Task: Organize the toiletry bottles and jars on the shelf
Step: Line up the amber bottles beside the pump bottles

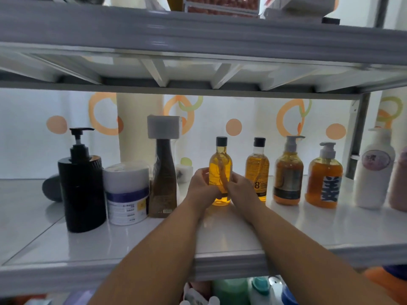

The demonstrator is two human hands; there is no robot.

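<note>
A clear yellow bottle (220, 166) with a black cap stands upright on the white shelf (220, 236), near its middle. My left hand (201, 186) grips its left side and my right hand (239, 188) grips its right side, both low on the bottle. Right of it stand a second yellow bottle (257, 170), two orange pump bottles (288, 172) (324, 179) and a white pump bottle (374, 170). To the left are a brown bottle (164, 179) with a white square cap, a white jar (126, 192) and a black pump bottle (81, 183).
The shelf above (198, 36) hangs low over the bottle tops. A dark round object (51, 188) lies behind the black pump bottle. A grey post (360, 137) stands at the right rear. More containers (231, 291) sit on the level below.
</note>
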